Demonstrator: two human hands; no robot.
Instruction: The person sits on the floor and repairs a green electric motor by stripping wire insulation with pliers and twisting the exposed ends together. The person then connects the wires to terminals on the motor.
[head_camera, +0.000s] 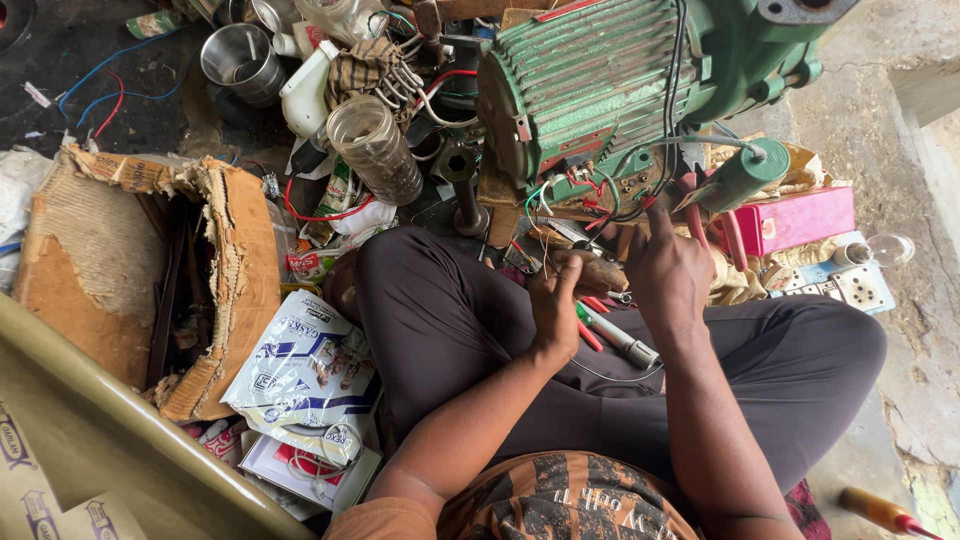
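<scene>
A person's knees rest on a messy dirt floor (880, 130). The left hand (556, 300) grips a wooden handle (600, 272); the right hand (668, 272) points at a green motor (600, 80).

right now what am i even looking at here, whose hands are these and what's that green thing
This is one picture from a camera worn on a person's head, looking down at their own lap as they sit cross-legged on the floor. The left hand grips a brown wooden tool handle. The right hand points a finger up at the coloured wires of a green ribbed electric motor. Around them lie a torn cardboard box, a clear plastic jar, steel cups, a pink box and a green-handled tool on the lap.
</scene>
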